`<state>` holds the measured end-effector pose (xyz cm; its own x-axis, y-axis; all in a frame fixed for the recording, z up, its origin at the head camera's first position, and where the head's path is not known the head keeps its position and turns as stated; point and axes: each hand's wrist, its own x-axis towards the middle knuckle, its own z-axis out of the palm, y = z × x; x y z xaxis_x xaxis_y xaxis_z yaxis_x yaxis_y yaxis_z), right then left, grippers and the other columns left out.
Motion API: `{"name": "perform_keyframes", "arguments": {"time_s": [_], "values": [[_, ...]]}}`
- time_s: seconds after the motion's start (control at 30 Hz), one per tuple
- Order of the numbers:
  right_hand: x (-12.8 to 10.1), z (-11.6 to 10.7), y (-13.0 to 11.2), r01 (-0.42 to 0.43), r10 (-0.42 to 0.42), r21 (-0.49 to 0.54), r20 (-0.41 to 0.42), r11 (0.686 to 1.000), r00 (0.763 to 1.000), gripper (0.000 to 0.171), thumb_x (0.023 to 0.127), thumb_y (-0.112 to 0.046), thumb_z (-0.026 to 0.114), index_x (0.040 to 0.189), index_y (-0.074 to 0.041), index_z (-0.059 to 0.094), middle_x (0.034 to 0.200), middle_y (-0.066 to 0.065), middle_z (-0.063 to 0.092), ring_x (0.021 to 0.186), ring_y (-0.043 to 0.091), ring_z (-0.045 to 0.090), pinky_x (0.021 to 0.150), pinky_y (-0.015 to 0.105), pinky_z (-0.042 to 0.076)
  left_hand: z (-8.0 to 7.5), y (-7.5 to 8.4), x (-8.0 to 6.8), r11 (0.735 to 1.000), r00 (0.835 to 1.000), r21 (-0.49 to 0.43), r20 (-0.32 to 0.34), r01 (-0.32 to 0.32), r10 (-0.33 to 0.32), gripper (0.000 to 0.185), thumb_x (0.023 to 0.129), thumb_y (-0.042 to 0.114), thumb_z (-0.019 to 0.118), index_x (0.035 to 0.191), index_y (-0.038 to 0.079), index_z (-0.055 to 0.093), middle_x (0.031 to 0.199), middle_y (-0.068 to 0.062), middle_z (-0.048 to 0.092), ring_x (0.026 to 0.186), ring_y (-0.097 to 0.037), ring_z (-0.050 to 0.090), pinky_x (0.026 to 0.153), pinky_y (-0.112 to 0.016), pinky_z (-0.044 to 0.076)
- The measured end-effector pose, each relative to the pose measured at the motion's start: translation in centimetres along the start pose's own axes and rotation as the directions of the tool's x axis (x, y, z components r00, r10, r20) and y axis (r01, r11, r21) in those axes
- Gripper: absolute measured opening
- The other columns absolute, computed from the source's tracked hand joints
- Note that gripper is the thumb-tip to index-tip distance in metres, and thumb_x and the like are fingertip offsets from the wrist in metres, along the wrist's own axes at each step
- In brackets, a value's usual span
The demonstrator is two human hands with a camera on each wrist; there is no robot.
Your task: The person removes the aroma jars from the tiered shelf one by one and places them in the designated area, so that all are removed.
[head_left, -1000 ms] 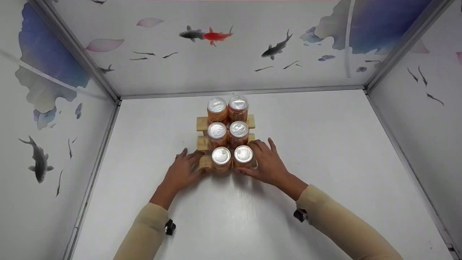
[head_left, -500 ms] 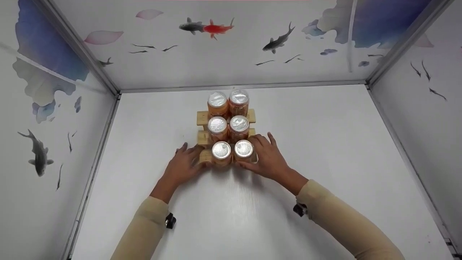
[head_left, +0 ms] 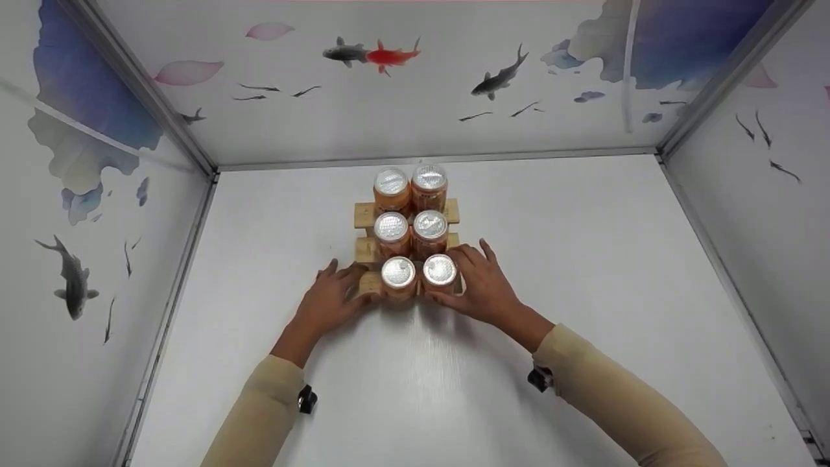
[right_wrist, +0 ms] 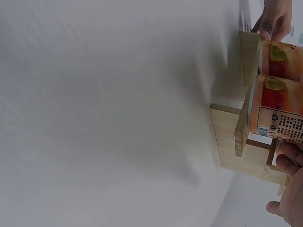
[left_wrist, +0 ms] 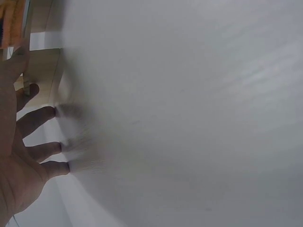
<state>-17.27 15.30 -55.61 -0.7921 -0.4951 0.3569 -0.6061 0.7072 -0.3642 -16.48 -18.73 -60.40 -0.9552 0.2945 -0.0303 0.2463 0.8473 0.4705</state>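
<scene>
Rack: stepped wooden rack [head_left: 364, 216], three tiers, at table centre, toward 12 o'clock from the person; stands on white table [head_left: 583, 272].
Cans: six orange cans with silver tops, two per tier; front pair [head_left: 419, 272] lowest, middle pair [head_left: 411, 227], back pair [head_left: 410, 181] highest. All upright, each pair touching or nearly so.
Left hand: left hand [head_left: 329, 299] at 9 o'clock of front tier, fingers spread and fairly straight, fingertips on table, thumb side against rack's left end. Nothing gripped. Left wrist view agrees: fingertips [left_wrist: 57, 147] pressed to the surface, wood just beside thumb.
Right hand: right hand [head_left: 481, 285] at 3 o'clock of front tier, fingers loosely bent against rack's right end and front right can [head_left: 439, 271]; thumb at front edge. Touching rather than clasping, as far as visible; no can lifted. Right wrist view: fingers beside rack's end post [right_wrist: 265, 161], cans' labels [right_wrist: 279, 118] close by.
Step in hand (judgement): bracing or squaring the loaded rack from both ends; looks like placing or nudging the whole set, not picking a single can.
Next move calls for (judgement): even pressure from both sides, low on the wood; uneven push risks tipping the tall back pair. Slide flat, no tilt.
Surroundings: white booth walls [head_left: 363, 97] with painted fish.
</scene>
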Motion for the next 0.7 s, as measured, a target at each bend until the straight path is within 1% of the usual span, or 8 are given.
{"name": "perform_keyframes", "arguments": {"time_s": [0.2,0.4,0.7], "values": [[-0.2,-0.3,0.4,-0.007,0.007,0.008,0.006,1.0,1.0,0.075,0.089,-0.055,0.091,0.139,-0.005,0.066,0.132,0.013,0.071,0.129,0.034,0.067,0.127,0.075,0.035,0.0,0.0,0.0,1.0,1.0,-0.001,-0.014,-0.01,0.01,0.066,0.105,0.056,0.065,0.157,0.016,0.063,0.164,-0.015,0.061,0.159,-0.06,0.039,0.124,-0.083,0.032],[-0.6,-0.7,1.3,-0.005,0.005,0.018,0.008,1.0,1.0,0.074,0.09,-0.054,0.091,0.139,-0.005,0.066,0.133,0.014,0.071,0.129,0.035,0.067,0.128,0.074,0.033,-0.1,0.1,0.0,1.0,1.0,-0.002,-0.005,-0.005,0.005,0.065,0.105,0.053,0.065,0.158,0.015,0.062,0.164,-0.017,0.06,0.16,-0.06,0.038,0.124,-0.083,0.032],[-1.5,-1.8,3.2,0.0,0.001,0.022,-0.035,1.0,0.999,0.071,0.087,-0.049,0.093,0.136,-0.004,0.068,0.127,0.016,0.072,0.124,0.037,0.069,0.126,0.074,0.037,-0.1,0.2,-0.1,1.0,1.0,0.009,-0.005,-0.004,0.005,0.07,0.105,0.064,0.064,0.16,0.021,0.06,0.164,-0.013,0.061,0.16,-0.059,0.038,0.124,-0.082,0.033]]}}
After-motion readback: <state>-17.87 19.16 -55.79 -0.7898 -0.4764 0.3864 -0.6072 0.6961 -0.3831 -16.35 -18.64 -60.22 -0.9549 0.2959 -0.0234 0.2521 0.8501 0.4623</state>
